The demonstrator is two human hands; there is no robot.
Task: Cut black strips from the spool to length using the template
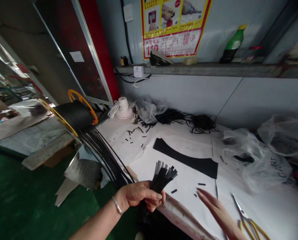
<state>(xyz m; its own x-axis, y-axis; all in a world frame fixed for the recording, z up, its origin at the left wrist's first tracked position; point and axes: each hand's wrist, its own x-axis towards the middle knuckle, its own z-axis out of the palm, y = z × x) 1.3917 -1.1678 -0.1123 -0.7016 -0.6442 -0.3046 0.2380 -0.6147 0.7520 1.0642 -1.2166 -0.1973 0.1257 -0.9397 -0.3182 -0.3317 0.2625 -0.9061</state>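
My left hand (pixel 145 195) is closed around a bundle of black strips (pixel 161 176) at the table's near edge. The cut ends fan out above the fist. Black strands (pixel 106 156) run from behind this hand up to a big spool (pixel 75 115) with yellow flanges. My right hand (pixel 215 210) hovers low over the white tabletop (pixel 184 173), fingers stretched out and holding nothing. Close to its fingertips lie a few small black scraps (pixel 174 191). Scissors with yellow handles (pixel 244 213) rest to its right, blades partly hidden from detail by blur.
A curved black piece (pixel 186 158) lies mid-table. Clear plastic bags (pixel 256 163) sit at the right. Tangled black cords (pixel 201 123) and a white cord roll (pixel 122 108) are at the back. A green bottle (pixel 234 43) stands on the ledge (pixel 201 70).
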